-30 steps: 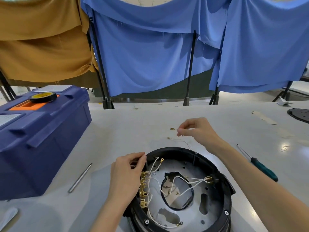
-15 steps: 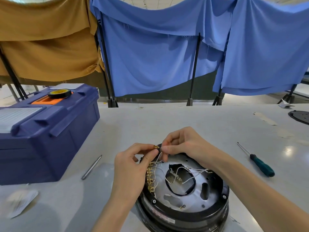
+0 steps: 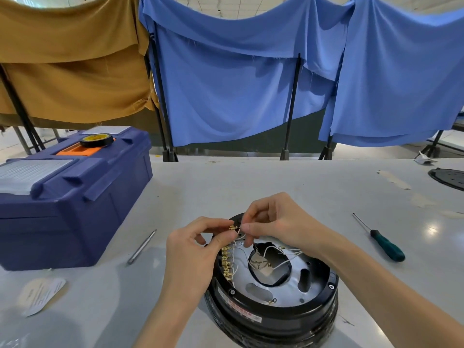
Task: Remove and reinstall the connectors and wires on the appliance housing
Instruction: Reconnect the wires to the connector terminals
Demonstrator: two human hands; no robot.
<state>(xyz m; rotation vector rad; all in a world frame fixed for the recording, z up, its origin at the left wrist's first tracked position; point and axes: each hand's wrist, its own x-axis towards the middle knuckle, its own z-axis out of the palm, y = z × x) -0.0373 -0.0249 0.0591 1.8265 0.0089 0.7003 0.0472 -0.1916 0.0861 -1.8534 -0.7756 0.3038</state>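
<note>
Head view. The appliance housing (image 3: 276, 320) sits on the table (image 3: 251, 182) directly below both hands, its open underside facing up. Just above its far rim, the left hand (image 3: 193, 249) pinches a small brass connector (image 3: 233, 227) between thumb and forefinger. The right hand (image 3: 273, 222) meets it from the housing's right side, thumb and forefinger closed on what looks like the end of a thin white wire (image 3: 240, 226) touching the connector. The piece is too small to be sure of it.

The main risk, as I judge it, is a slip. The connector is tiny and held only by fingertips, so a skewed push or pull could flick it into the housing's central opening or out onto the table. Tugging on the wire instead of the metal could strain the crimp. The row of brass terminals (image 3: 226, 262) along the housing's left inner edge lies right under the left hand, so a knuckle could snag a neighbouring lead. Nothing braces the housing, and a hard pull might shift it.

Both wrists hover above the housing with the remaining fingers loosely curled, the forearms entering from its near side. A green-handled screwdriver (image 3: 386, 247) lies well right of the housing, untouched.
</note>
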